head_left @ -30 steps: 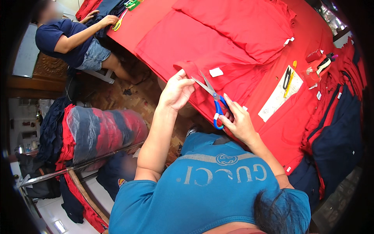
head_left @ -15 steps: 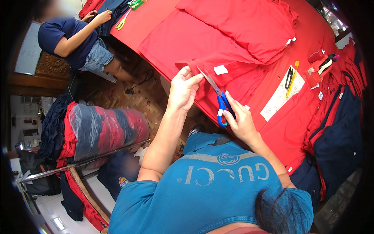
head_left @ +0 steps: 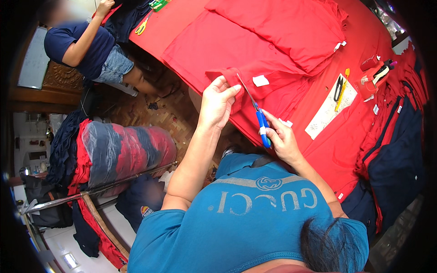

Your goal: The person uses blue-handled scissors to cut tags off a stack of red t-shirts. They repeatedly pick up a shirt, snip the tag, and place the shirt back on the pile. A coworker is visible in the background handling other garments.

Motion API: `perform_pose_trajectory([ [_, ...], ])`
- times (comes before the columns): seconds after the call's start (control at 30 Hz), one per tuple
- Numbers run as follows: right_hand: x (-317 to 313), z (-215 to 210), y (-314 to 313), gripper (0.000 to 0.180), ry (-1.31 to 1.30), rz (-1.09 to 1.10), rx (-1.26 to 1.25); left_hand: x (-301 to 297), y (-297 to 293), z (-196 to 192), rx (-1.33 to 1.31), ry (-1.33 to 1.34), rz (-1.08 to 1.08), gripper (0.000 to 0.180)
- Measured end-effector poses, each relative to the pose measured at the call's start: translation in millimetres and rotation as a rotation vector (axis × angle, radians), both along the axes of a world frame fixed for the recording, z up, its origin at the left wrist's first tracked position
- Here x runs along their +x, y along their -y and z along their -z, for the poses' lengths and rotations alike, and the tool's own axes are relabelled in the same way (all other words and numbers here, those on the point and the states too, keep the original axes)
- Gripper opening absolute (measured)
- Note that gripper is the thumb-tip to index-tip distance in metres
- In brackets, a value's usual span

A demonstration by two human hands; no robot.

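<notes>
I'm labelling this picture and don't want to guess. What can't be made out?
All in the head view:
- Left hand: the thumb hides part of its pinch on the red cloth.
- Scissors: the right hand covers part of the handles.
- White paper piece: its marks are too small to read.
- Co-worker: the face is blurred, the head cut by the top edge.

Bright, even light saturates the red cloth [head_left: 205, 50], while the parquet floor [head_left: 182, 129] looks dimmer. Plastic wrap [head_left: 129, 152] shines; glare dots the white floor tiles [head_left: 59, 241]. The blue-handled scissors [head_left: 262, 125] look fairly crisp, the co-worker's face [head_left: 68, 11] is blurred, and edges bend toward a black fisheye rim.
</notes>
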State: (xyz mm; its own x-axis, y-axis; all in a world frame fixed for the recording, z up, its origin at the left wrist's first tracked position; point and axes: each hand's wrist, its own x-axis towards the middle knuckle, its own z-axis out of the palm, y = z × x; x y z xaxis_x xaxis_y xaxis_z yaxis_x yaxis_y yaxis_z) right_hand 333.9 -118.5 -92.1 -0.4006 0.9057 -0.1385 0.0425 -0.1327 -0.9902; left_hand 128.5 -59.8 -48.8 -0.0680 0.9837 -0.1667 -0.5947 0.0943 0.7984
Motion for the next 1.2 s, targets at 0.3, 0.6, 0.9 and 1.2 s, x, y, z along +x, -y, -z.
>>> perform_pose_trajectory([
  [0.3, -3.6, -7.6, -0.1, 0.053, 0.104, 0.024, 0.218, -2.2, 6.1, -2.5, 0.000, 0.023, -0.001, 0.035],
  [0.6, -2.0, -11.2, -3.8, 0.054, -0.125, -0.018, 0.055, 0.7, 16.1, -8.9, 0.016, -0.052, 0.089, 0.045],
  [0.9, 10.2, -20.3, 5.4, 0.051, -0.214, -0.113, -0.116, -5.3, 19.0, -13.4, 0.020, -0.068, 0.044, 0.039],
  [1.2, 7.6, -20.3, 0.0, 0.052, -0.167, -0.086, -0.073, 0.8, 31.2, -23.5, 0.046, -0.222, 0.088, 0.039],
])
